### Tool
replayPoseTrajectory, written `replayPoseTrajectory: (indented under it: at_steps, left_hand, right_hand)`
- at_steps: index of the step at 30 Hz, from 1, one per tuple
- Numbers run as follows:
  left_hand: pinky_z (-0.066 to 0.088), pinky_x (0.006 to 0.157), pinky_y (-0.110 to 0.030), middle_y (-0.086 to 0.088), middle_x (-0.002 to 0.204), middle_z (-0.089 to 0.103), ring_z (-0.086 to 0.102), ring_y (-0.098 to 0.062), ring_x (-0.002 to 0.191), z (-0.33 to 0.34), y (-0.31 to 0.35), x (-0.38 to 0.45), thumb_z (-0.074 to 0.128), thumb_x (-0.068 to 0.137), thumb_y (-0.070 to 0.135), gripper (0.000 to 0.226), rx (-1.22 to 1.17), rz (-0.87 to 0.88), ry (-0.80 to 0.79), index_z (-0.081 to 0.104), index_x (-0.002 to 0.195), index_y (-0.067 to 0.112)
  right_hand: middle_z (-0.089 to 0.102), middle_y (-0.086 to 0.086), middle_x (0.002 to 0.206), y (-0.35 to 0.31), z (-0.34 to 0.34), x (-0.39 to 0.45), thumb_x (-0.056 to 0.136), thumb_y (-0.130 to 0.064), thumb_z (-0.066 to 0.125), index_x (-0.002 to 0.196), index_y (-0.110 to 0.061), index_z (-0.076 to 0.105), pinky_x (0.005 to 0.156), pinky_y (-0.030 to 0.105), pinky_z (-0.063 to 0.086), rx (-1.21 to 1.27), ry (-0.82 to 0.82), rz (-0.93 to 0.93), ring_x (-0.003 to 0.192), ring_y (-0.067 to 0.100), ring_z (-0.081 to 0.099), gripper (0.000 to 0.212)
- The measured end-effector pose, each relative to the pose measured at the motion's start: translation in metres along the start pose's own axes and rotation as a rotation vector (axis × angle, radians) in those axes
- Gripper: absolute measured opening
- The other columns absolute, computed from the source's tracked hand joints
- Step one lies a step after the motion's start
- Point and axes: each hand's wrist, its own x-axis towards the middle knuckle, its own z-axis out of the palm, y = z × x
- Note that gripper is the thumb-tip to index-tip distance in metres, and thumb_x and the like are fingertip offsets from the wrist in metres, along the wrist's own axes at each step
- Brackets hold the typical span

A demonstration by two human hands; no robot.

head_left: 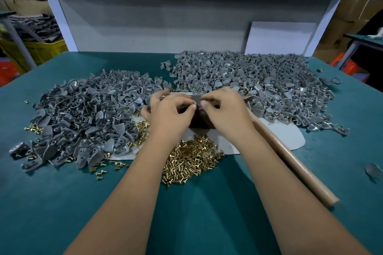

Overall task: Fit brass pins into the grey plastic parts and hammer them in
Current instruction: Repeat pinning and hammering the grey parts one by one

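Both my hands meet over a dark block (200, 119) at the table's middle. My left hand (171, 109) and my right hand (224, 109) pinch a small grey plastic part (196, 100) between their fingertips; whether a pin sits in it I cannot tell. A heap of brass pins (190, 160) lies just below my wrists. Grey plastic parts form one pile at the left (87, 114) and a larger pile at the back right (248, 76). A hammer's wooden handle (290, 161) lies to the right of my right forearm, its head hidden behind my hand.
The green table top (186, 213) carries a pale grey mat (288, 136) under the block. Stray pins (33, 128) dot the left pile's edge. A single grey part (373, 170) lies at the far right. A white board (279, 37) leans on the back wall.
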Motion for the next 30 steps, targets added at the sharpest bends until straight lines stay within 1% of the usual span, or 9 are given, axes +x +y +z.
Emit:
replayPoseTrajectory:
  at_steps: [3, 7, 10, 14, 17, 21, 25, 30]
  left_hand:
    - [0.014, 0.106, -0.044, 0.024, 0.113, 0.066, 0.026, -0.010, 0.134, 0.000, 0.000, 0.000, 0.065, 0.090, 0.042, 0.012, 0.030, 0.023, 0.014, 0.075, 0.093, 0.038]
    - [0.014, 0.105, -0.043, 0.024, 0.109, 0.067, 0.026, -0.010, 0.134, 0.000, 0.000, 0.001, 0.065, 0.090, 0.041, 0.011, 0.030, 0.030, 0.019, 0.075, 0.091, 0.038]
    - [0.015, 0.104, -0.043, 0.024, 0.109, 0.067, 0.026, -0.010, 0.134, 0.000, 0.000, 0.001, 0.065, 0.090, 0.042, 0.012, 0.054, 0.037, 0.026, 0.075, 0.090, 0.038]
    - [0.014, 0.102, -0.042, 0.026, 0.107, 0.067, 0.027, -0.010, 0.133, 0.001, -0.001, 0.001, 0.064, 0.090, 0.043, 0.012, 0.070, 0.053, 0.036, 0.075, 0.090, 0.039]
    - [0.012, 0.101, -0.040, 0.026, 0.107, 0.068, 0.027, -0.009, 0.133, 0.001, -0.002, 0.001, 0.064, 0.090, 0.044, 0.012, 0.064, 0.047, 0.035, 0.075, 0.092, 0.039]
    - [0.012, 0.101, -0.041, 0.027, 0.109, 0.068, 0.027, -0.011, 0.135, 0.001, -0.002, 0.000, 0.062, 0.092, 0.045, 0.016, 0.095, 0.064, 0.027, 0.076, 0.095, 0.039]
    - [0.014, 0.105, -0.046, 0.026, 0.110, 0.068, 0.028, -0.012, 0.136, 0.001, -0.001, -0.001, 0.062, 0.092, 0.045, 0.016, 0.101, 0.053, 0.037, 0.076, 0.097, 0.040]
    - [0.015, 0.105, -0.047, 0.025, 0.109, 0.069, 0.030, -0.013, 0.136, 0.002, -0.002, -0.001, 0.063, 0.091, 0.043, 0.015, 0.089, 0.056, 0.046, 0.076, 0.096, 0.039]
  right_hand:
    - [0.063, 0.000, 0.099, -0.006, 0.006, 0.007, 0.088, -0.026, 0.065, 0.094, -0.023, 0.075, 0.089, 0.042, 0.046, -0.041, -0.016, -0.010, 0.101, 0.022, 0.054, 0.012]
    - [0.069, -0.005, 0.083, -0.007, 0.004, 0.015, 0.084, -0.022, 0.069, 0.079, -0.028, 0.073, 0.079, 0.037, 0.052, 0.000, -0.060, 0.061, 0.084, 0.016, 0.061, 0.009]
    - [0.068, -0.006, 0.079, -0.007, 0.003, 0.017, 0.083, -0.019, 0.071, 0.074, -0.031, 0.066, 0.079, 0.035, 0.053, 0.047, -0.061, 0.092, 0.083, 0.016, 0.062, 0.016]
    - [0.060, -0.010, 0.073, -0.006, 0.006, 0.014, 0.083, -0.014, 0.071, 0.071, -0.026, 0.064, 0.076, 0.032, 0.050, 0.103, -0.006, 0.096, 0.082, 0.017, 0.060, 0.018]
    - [0.059, -0.008, 0.079, -0.006, 0.011, 0.011, 0.084, -0.011, 0.069, 0.073, -0.023, 0.063, 0.077, 0.032, 0.049, 0.136, 0.027, 0.089, 0.082, 0.016, 0.057, 0.018]
    - [0.060, -0.005, 0.089, -0.005, 0.015, 0.008, 0.086, -0.011, 0.067, 0.077, -0.020, 0.062, 0.081, 0.035, 0.047, 0.127, 0.060, 0.056, 0.089, 0.017, 0.055, 0.014]
    - [0.058, -0.007, 0.089, -0.005, 0.018, 0.006, 0.087, -0.011, 0.065, 0.075, -0.023, 0.058, 0.078, 0.034, 0.046, 0.108, 0.094, 0.043, 0.090, 0.017, 0.053, 0.019]
    - [0.057, -0.008, 0.088, -0.003, 0.021, 0.005, 0.086, -0.010, 0.065, 0.075, -0.023, 0.058, 0.074, 0.029, 0.040, 0.101, 0.113, 0.018, 0.090, 0.016, 0.052, 0.018]
